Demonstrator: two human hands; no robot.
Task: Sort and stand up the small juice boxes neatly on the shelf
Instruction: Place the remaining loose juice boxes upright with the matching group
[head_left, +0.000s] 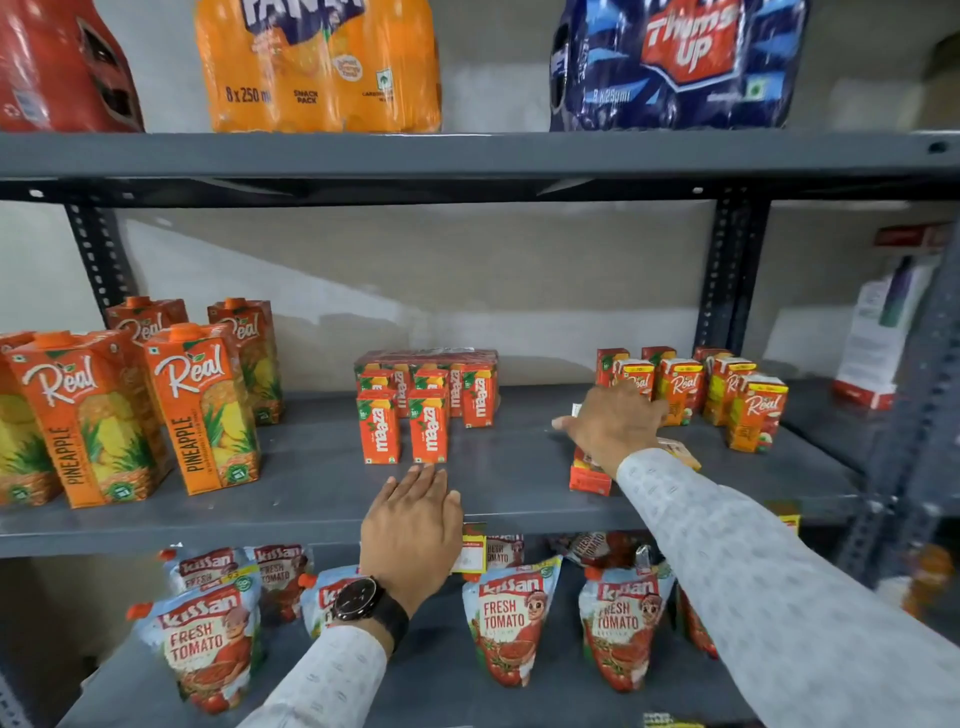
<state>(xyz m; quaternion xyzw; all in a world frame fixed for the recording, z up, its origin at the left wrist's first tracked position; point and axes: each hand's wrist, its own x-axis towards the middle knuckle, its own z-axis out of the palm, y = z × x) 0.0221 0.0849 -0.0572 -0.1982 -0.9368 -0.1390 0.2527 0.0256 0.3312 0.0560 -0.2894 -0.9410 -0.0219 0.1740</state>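
On the grey middle shelf (322, 483) small orange Maaza boxes (431, 423) stand upright in rows at the centre, with a shrink-wrapped pack (431, 358) behind them. Small Real juice boxes (756, 413) stand upright at the right. One small box (589, 475) lies flat near the shelf's front, partly under my right wrist. My right hand (613, 423) reaches over it, palm down, fingers spread, a white tag by the thumb; whether it grips anything is hidden. My left hand (413, 525), wearing a watch, rests flat on the shelf's front edge just below the Maaza boxes, holding nothing.
Large Real pineapple cartons (202, 410) stand at the left of the same shelf. Kissan tomato pouches (511, 618) fill the shelf below. Bottle packs (317, 62) sit on the shelf above. A metal upright (727, 275) stands behind the small Real boxes.
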